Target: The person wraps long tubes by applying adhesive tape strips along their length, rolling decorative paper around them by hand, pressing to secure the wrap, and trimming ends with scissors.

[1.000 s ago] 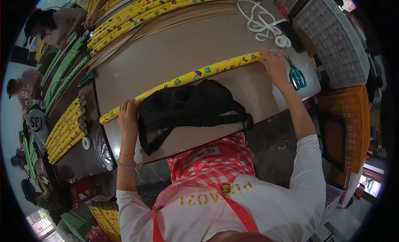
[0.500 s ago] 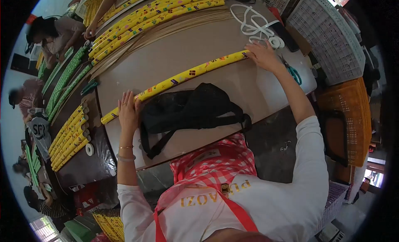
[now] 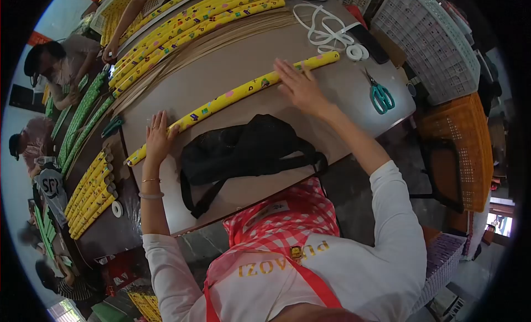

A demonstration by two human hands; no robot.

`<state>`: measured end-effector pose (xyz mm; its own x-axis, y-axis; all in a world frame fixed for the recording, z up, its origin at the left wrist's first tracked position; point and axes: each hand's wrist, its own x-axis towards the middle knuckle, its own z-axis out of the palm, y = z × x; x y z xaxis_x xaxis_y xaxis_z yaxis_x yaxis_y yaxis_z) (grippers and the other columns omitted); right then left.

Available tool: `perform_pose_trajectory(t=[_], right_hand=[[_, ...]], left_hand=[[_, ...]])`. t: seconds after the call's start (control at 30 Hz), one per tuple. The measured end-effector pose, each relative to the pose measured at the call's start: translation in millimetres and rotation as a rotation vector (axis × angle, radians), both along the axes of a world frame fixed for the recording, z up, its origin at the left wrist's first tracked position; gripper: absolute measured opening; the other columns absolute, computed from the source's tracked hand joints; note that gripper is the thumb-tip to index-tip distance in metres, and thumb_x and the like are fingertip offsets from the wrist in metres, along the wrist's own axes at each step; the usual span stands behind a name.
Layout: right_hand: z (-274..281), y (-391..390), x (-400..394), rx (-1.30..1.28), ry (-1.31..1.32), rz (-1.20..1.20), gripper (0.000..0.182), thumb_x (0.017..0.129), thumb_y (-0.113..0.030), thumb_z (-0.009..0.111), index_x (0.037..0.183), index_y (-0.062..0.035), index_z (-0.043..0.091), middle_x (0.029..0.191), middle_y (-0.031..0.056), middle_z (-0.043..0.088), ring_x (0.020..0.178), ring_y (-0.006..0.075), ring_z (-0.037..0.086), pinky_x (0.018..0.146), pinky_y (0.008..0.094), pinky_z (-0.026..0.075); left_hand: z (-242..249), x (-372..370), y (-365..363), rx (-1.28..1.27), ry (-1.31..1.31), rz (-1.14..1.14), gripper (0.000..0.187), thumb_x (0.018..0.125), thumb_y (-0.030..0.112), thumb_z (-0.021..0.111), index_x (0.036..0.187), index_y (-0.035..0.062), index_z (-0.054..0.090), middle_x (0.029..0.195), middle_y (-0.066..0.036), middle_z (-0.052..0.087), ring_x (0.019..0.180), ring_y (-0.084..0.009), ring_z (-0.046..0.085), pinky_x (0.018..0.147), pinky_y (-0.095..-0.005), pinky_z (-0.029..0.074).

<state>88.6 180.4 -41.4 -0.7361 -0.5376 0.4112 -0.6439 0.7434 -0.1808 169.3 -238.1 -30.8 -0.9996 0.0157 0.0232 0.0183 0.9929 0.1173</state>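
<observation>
A long roll of yellow patterned wrapping paper (image 3: 227,97) lies slantwise across the table. My left hand (image 3: 159,136) rests flat on it near its left end, fingers stretched out. Farther right, my right hand (image 3: 301,89) lies against the roll with fingers extended, short of the right end, which now shows uncovered. Neither hand is wrapped round the roll. Between my arms, on the near side of the roll, sits a black fabric bag (image 3: 243,147) with straps. Teal-handled scissors (image 3: 380,95) lie to the right of my right hand.
White tape rolls (image 3: 357,52) and a loose white strap (image 3: 318,31) lie at the back right. Several yellow rolls (image 3: 204,29) are stacked at the back; shorter ones (image 3: 91,195) lie left. Plastic crates (image 3: 423,45) stand right. Other people (image 3: 69,62) work along the left side.
My right hand has slid left, away from the roll's right end. The pattern facing up on the roll differs, so it has turned. My left hand stays near the left end.
</observation>
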Motion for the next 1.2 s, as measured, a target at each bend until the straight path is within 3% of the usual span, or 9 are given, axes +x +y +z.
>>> perform_pose_trajectory(t=[0.17,0.4,0.47,0.6,0.7,0.8,1.03,1.1,1.2], right_hand=[[-5.9,-13.8,2.2,0.149,0.014,0.051,0.056,0.094,-0.034,0.039,0.141,-0.0093,0.024,0.147,0.0049,0.025,0.135,0.0216,0.025,0.110,0.0426,0.014],[-10.2,51.4,-13.8,0.203,-0.031,-0.045,0.056,0.094,-0.034,0.037,0.142,-0.0098,0.022,0.148,0.0047,0.022,0.136,0.0199,0.021,0.110,0.0404,0.014],[-13.6,78.0,-22.4,0.241,-0.007,-0.298,0.055,0.095,-0.038,0.034,0.142,-0.0116,0.022,0.148,0.0023,0.023,0.135,0.0168,0.024,0.109,0.0425,0.016],[-25.0,123.2,-39.0,0.302,0.051,-0.456,0.057,0.095,-0.037,0.033,0.142,-0.0064,0.021,0.148,0.0073,0.021,0.136,0.0206,0.022,0.109,0.0436,0.016],[-33.7,132.2,-45.6,0.159,0.099,-0.638,0.060,0.096,-0.037,0.032,0.139,0.0026,0.021,0.146,0.0178,0.020,0.136,0.0290,0.020,0.109,0.0460,0.015],[-41.4,119.4,-44.9,-0.008,0.088,-0.606,0.059,0.096,-0.037,0.033,0.140,0.0012,0.021,0.147,0.0168,0.020,0.136,0.0283,0.020,0.109,0.0470,0.015],[-38.9,99.0,-40.8,-0.036,-0.103,-0.596,0.061,0.095,-0.038,0.032,0.141,0.0002,0.018,0.148,0.0146,0.017,0.137,0.0271,0.017,0.110,0.0461,0.013],[-41.2,100.1,-41.9,-0.035,-0.055,-0.579,0.060,0.095,-0.037,0.034,0.140,0.0019,0.020,0.146,0.0175,0.021,0.135,0.0300,0.021,0.109,0.0443,0.016],[-43.5,105.1,-45.7,-0.246,0.030,-0.469,0.057,0.093,-0.029,0.044,0.135,0.0056,0.027,0.137,0.0265,0.033,0.128,0.0379,0.031,0.106,0.0425,0.024]], left_hand=[[1.4,-3.3,-3.5,0.025,-0.023,-0.015,0.066,0.091,0.050,0.041,0.140,0.0083,0.028,0.144,-0.013,0.029,0.136,-0.0305,0.021,0.109,-0.0452,0.016],[1.2,-5.5,-5.9,0.062,-0.048,-0.012,0.065,0.091,0.049,0.040,0.140,0.0087,0.028,0.145,-0.013,0.028,0.136,-0.0304,0.020,0.109,-0.0446,0.015],[1.9,-6.0,-5.4,0.056,-0.050,-0.011,0.065,0.091,0.050,0.040,0.140,0.0089,0.028,0.145,-0.013,0.028,0.136,-0.0302,0.020,0.109,-0.0448,0.015],[-2.0,-7.2,-8.7,0.039,-0.044,-0.019,0.065,0.091,0.050,0.040,0.140,0.0097,0.028,0.145,-0.013,0.028,0.136,-0.0296,0.020,0.109,-0.0450,0.015],[-3.4,-9.3,-9.3,0.021,-0.052,-0.018,0.064,0.091,0.050,0.040,0.140,0.0099,0.028,0.144,-0.013,0.028,0.136,-0.0294,0.020,0.109,-0.0452,0.015],[-1.0,-9.0,-7.0,0.021,-0.064,-0.005,0.064,0.091,0.050,0.040,0.140,0.0101,0.028,0.144,-0.014,0.028,0.136,-0.0294,0.021,0.109,-0.0453,0.016],[-3.0,-7.3,-7.9,0.024,-0.035,-0.019,0.064,0.090,0.051,0.041,0.138,0.0092,0.031,0.143,-0.014,0.031,0.134,-0.0318,0.024,0.107,-0.0494,0.019],[-7.0,-9.2,-6.3,0.008,-0.037,-0.010,0.065,0.089,0.051,0.041,0.137,0.0086,0.032,0.142,-0.014,0.032,0.133,-0.0321,0.026,0.106,-0.0494,0.020],[-0.6,-6.9,-0.5,0.059,0.016,0.004,0.067,0.087,0.053,0.044,0.135,0.0072,0.036,0.138,-0.015,0.036,0.130,-0.0333,0.031,0.105,-0.0490,0.022]])
